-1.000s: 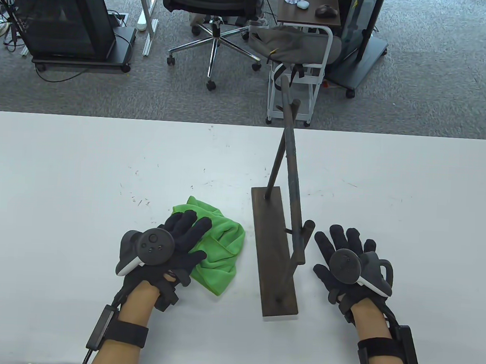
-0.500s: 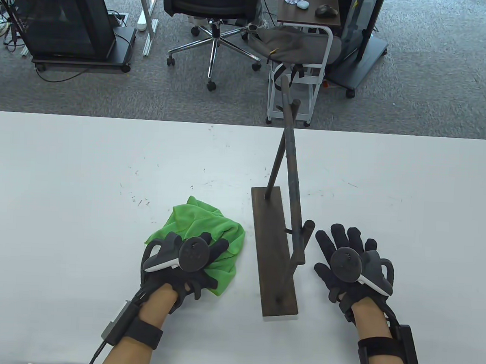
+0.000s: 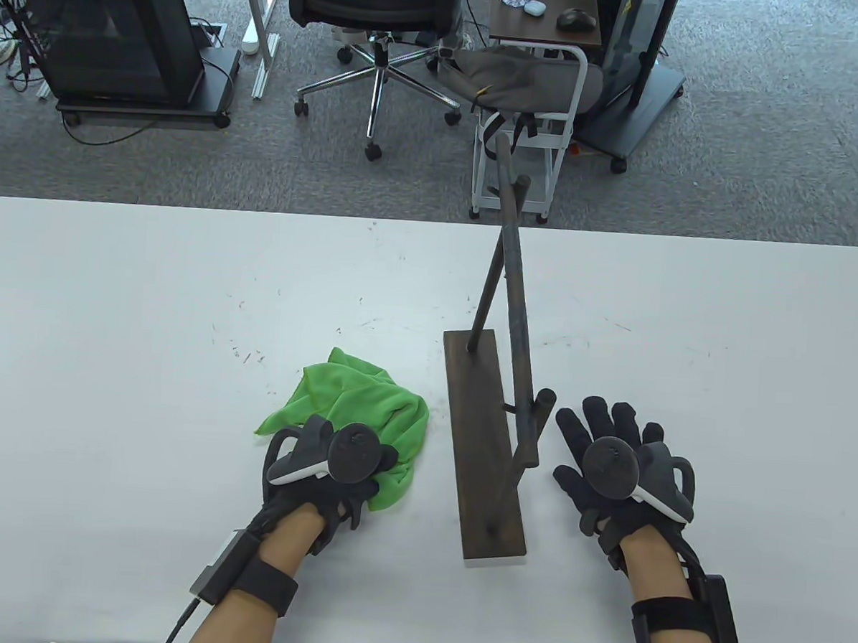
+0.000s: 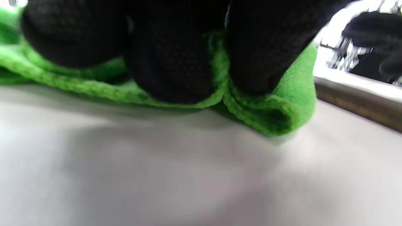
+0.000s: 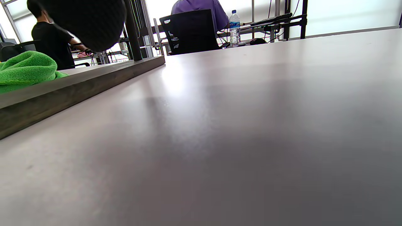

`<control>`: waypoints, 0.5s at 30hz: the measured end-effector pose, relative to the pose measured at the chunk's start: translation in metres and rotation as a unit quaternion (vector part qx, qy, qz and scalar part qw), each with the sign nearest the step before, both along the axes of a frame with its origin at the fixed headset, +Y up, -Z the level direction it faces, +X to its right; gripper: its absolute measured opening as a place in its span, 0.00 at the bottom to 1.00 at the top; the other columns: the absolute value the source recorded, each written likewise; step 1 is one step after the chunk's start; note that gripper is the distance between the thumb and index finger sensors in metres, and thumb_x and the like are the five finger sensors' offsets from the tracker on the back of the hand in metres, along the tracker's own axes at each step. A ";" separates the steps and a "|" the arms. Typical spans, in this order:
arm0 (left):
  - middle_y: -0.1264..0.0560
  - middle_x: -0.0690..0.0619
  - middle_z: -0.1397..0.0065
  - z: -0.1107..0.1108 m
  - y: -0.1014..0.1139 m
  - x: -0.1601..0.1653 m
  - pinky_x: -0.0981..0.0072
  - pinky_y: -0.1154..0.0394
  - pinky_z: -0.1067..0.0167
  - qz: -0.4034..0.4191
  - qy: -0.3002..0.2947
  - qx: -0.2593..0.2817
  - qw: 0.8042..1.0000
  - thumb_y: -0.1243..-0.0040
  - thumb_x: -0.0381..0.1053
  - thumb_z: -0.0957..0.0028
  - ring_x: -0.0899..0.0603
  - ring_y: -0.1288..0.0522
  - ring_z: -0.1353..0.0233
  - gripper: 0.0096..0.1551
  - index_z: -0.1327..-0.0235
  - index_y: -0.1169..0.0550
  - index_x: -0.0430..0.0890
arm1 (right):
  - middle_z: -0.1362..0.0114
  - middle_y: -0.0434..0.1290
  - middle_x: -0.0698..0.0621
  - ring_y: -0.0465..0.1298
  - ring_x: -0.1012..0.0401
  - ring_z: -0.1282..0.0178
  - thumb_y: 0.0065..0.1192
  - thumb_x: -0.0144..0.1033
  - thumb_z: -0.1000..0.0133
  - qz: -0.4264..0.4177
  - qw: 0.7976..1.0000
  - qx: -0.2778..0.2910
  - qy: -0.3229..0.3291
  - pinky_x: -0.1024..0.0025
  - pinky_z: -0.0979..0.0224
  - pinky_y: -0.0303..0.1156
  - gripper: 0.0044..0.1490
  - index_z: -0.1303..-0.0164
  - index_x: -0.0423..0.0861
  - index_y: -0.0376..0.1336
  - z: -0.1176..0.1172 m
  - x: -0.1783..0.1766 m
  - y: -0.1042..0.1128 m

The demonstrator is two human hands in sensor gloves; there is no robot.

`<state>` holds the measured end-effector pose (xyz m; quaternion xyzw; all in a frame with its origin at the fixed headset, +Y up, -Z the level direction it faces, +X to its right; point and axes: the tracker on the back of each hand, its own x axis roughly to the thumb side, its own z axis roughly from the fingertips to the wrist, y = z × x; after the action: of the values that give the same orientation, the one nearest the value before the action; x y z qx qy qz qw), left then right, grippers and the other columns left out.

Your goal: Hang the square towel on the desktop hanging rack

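The crumpled green square towel (image 3: 356,404) lies on the white table (image 3: 149,307), left of the rack. My left hand (image 3: 363,472) is curled over the towel's near edge and grips it; in the left wrist view its fingers (image 4: 169,62) dig into the folds of the towel (image 4: 282,106). The dark wooden rack has a long base (image 3: 483,446) and a raised bar (image 3: 515,304) running away from me. My right hand (image 3: 588,438) rests flat on the table just right of the base, fingers spread, holding nothing. The right wrist view shows the rack base (image 5: 78,81) and the towel (image 5: 25,69) beyond it.
Past the table's far edge stand an office chair (image 3: 380,17), a white cart (image 3: 532,126) and a dark cabinet (image 3: 106,31) on the carpet. The rack's near upright post (image 3: 543,399) stands close to my right fingers.
My left hand went from lying flat on the towel to curling over its near edge and pulled back toward me, bunching the cloth. The right hand and rack have not moved.
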<state>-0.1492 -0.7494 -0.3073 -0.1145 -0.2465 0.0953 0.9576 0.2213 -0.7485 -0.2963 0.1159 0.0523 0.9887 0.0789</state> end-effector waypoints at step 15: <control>0.19 0.40 0.48 -0.004 0.063 -0.071 0.59 0.16 0.75 0.506 0.178 -0.049 0.843 0.24 0.50 0.52 0.50 0.12 0.75 0.32 0.36 0.22 0.40 | 0.13 0.31 0.47 0.36 0.36 0.18 0.59 0.58 0.42 -0.015 1.000 0.000 -0.003 0.24 0.30 0.33 0.50 0.27 0.67 0.30 0.000 0.000 0.004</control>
<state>-0.2205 -0.6862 -0.3110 -0.0019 -0.0907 0.5970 0.7971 0.2212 -0.7447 -0.2962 0.1133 0.0503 0.9878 0.0942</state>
